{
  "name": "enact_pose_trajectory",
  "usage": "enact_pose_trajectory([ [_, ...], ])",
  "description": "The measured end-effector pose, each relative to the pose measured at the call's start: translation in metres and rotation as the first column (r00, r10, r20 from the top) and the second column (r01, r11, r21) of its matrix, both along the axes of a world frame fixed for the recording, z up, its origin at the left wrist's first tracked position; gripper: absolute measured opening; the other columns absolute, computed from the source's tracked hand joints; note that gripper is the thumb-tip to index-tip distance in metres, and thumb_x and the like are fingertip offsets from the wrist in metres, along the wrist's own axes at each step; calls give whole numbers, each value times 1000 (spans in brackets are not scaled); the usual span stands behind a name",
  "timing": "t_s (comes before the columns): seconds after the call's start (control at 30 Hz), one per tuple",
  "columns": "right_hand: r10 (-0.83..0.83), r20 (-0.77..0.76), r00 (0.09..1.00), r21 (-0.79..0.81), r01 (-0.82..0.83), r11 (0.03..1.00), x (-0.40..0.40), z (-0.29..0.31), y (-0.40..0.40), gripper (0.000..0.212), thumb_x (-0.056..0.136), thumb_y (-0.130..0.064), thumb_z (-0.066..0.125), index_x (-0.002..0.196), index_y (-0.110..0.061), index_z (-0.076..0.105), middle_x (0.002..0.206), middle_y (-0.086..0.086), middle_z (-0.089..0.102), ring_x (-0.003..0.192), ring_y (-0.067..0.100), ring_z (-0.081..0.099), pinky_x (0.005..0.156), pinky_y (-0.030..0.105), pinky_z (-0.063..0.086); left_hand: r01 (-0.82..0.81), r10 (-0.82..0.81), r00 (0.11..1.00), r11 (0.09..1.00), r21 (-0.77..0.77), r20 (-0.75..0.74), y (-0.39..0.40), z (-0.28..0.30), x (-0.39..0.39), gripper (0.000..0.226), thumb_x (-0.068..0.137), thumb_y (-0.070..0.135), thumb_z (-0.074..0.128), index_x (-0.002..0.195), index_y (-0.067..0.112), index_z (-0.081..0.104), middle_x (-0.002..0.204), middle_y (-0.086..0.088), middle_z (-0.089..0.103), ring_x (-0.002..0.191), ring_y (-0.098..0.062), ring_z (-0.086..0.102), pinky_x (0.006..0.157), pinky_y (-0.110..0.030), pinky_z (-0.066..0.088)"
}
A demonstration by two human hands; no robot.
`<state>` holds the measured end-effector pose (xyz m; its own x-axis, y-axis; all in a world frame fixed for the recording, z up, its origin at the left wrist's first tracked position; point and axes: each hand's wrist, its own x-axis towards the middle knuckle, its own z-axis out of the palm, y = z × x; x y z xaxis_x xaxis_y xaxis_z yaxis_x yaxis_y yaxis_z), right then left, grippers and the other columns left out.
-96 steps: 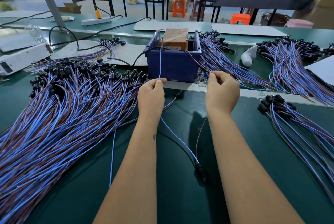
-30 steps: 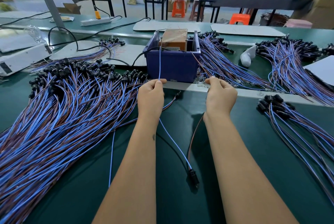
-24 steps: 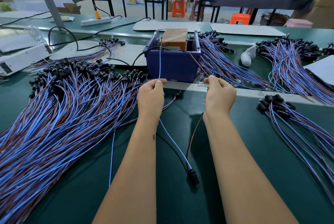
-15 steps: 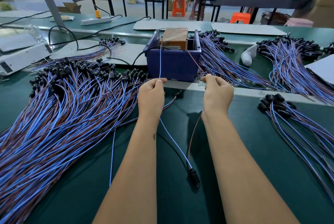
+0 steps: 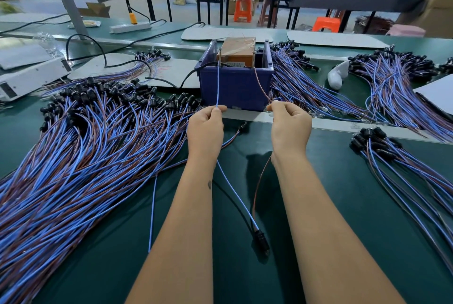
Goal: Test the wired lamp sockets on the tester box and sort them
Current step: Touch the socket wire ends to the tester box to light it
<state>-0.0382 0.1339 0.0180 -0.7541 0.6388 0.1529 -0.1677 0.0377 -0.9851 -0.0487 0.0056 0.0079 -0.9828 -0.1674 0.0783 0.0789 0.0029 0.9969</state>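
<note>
A blue tester box (image 5: 235,88) with an orange-brown unit (image 5: 237,52) inside stands on the green table. My left hand (image 5: 206,129) pinches a blue wire (image 5: 217,85) that runs up to a terminal on the box. My right hand (image 5: 290,127) pinches a brown wire (image 5: 261,84) that leads to the box's right terminal. Both wires trail back between my forearms to one black lamp socket (image 5: 261,242) lying on the table.
A large heap of wired sockets (image 5: 81,146) covers the table's left. A small bundle (image 5: 382,146) lies at the right, with more heaps (image 5: 397,83) behind it and beside the box. A white device (image 5: 29,78), a black cable (image 5: 171,80) and a power strip (image 5: 130,27) are at the back left.
Both hands stay at the box holding the two wires. The black socket has slid a little left and closer to the box since the oldest frame. My right hand shifted slightly left.
</note>
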Motion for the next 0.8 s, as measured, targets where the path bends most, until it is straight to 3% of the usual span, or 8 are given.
enact_pose_trajectory([
  [0.37,48,-18,999,49,-47,998,0,-1,-2,24,87,-11,58,66,-19,67,39,-15,39,40,5,32,46,13,29,3,-3,1000,1000,2,0,-1,0,-1,28,101,17,42,93,20,69,43,13,34,39,-7,26,42,-21,25],
  [0.8,63,4,998,-15,-62,998,-1,-10,-1,25,91,-14,59,69,-20,70,42,-15,40,43,3,32,48,13,33,-5,4,1000,1000,-22,-23,-1,-1,-2,29,100,17,42,89,22,68,45,13,35,41,-8,28,47,-24,27],
])
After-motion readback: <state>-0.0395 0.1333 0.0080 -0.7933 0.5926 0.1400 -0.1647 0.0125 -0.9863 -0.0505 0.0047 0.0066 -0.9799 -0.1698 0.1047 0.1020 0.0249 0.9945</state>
